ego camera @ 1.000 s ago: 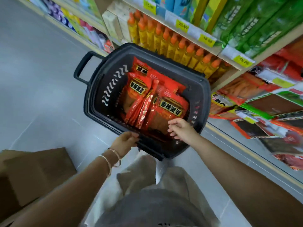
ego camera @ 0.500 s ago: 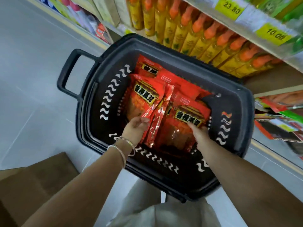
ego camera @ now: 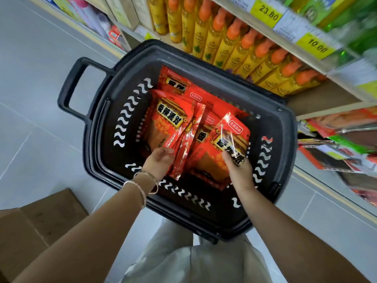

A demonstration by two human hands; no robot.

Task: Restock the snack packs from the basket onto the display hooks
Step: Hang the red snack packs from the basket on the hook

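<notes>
Head view: the black basket (ego camera: 93,144) stands on the floor close against the shelving, which keeps the red snack packs (ego camera: 163,123) inside it within easy reach of both arms. In the basket's right half, the right hand (ego camera: 239,170) has its grip clenched on the tilted pack (ego camera: 232,135), thumb on the front, holding it above the rest. This is likely the one meant for the hooks. At the basket's near left, the left hand (ego camera: 158,162) meets the lower edges of packs standing on edge, seemingly steadying them. I cannot tell whether its grip has closed. The hanging display (ego camera: 336,144) lies right of the basket.
</notes>
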